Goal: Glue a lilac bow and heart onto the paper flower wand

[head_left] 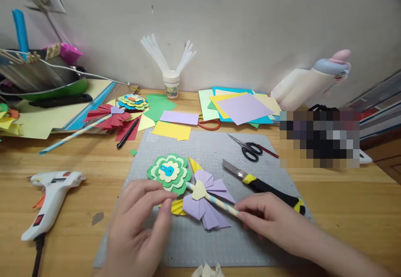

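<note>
A paper flower craft lies over the grey cutting mat. Its layered green and cream flower head has a blue rabbit-shaped piece in the centre. Pleated purple paper and yellow paper leaves spread below, with a cream heart over the stem. The blue-and-cream striped paper stick is pinched near its lower end by my right hand. My left hand is open beside the flower head, fingers curved and fingertips at its lower edge; whether they touch it I cannot tell.
A utility saw-like knife and black-handled scissors lie on the mat. At left rests a white hot glue gun. Behind are a red paper flower, black pen, paper sheets and a cup of glue sticks.
</note>
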### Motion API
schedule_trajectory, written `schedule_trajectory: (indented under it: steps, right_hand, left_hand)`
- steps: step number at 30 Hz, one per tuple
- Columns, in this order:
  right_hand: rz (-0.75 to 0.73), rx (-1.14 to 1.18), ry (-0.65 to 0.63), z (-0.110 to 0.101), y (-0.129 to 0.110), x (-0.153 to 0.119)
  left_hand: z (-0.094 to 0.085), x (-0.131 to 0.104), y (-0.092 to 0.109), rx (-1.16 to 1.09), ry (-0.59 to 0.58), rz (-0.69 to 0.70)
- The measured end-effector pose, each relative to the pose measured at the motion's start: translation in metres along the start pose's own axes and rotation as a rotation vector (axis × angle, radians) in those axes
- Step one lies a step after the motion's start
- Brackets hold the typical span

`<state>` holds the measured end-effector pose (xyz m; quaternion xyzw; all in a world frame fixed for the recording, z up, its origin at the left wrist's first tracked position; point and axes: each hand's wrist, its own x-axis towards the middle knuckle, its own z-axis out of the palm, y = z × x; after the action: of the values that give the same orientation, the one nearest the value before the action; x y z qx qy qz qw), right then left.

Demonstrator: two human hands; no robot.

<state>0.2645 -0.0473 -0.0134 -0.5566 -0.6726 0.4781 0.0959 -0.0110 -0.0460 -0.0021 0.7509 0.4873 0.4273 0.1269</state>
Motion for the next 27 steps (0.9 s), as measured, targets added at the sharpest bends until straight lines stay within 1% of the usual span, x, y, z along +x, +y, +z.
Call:
schedule_trajectory:
  steps: [2,3,4,5,8,10,12,14,17,21,24,27]
  right_hand:
    - [-0.17,-0.308,0.169,-0.007,-0.007,-0.007]
    - [-0.238,-0.42,0.257,-0.01,-0.014,-0.009]
    - [-0.3,-0.488,0.316,-0.012,-0.021,-0.011]
    - [-0.372,-0.522,0.342,-0.013,-0.029,-0.011]
    - [-0.603,-0.638,0.336,-0.011,-0.049,-0.003]
    - [-0.711,-0.767,0.26,-0.006,-0.053,0.008]
    - [-0.775,-0.85,0.181,-0.001,-0.05,0.018]
    - [-0.78,-0.88,0.154,0.004,-0.044,0.024]
    - [-0.736,-0.885,0.169,0.009,-0.037,0.025]
    - [-0.71,-0.889,0.21,0.005,-0.04,0.02]
    - [-0.671,-0.878,0.247,-0.002,-0.042,0.017]
    - [-0.583,-0.848,0.234,-0.007,-0.037,0.014]
  left_hand:
    - [0.006,0.0,-0.004,0.13,-0.041,0.027]
    - [0.009,0.0,-0.005,0.185,-0.06,0.037]
    - [0.011,0.0,-0.005,0.233,-0.079,0.042]
    - [0.013,0.0,-0.005,0.273,-0.095,0.044]
    - [0.015,0.0,-0.004,0.341,-0.109,0.042]
    - [0.016,-0.001,-0.003,0.36,-0.108,0.041]
    - [0.016,-0.001,-0.003,0.368,-0.115,0.035]
    - [0.017,-0.002,-0.003,0.375,-0.114,0.027]
    - [0.016,-0.002,-0.003,0.383,-0.106,0.021]
    - [0.014,-0.003,-0.002,0.39,-0.097,0.025]
    - [0.014,-0.005,-0.002,0.382,-0.179,0.093]
    - [0.019,-0.006,-0.001,0.373,-0.239,0.122]
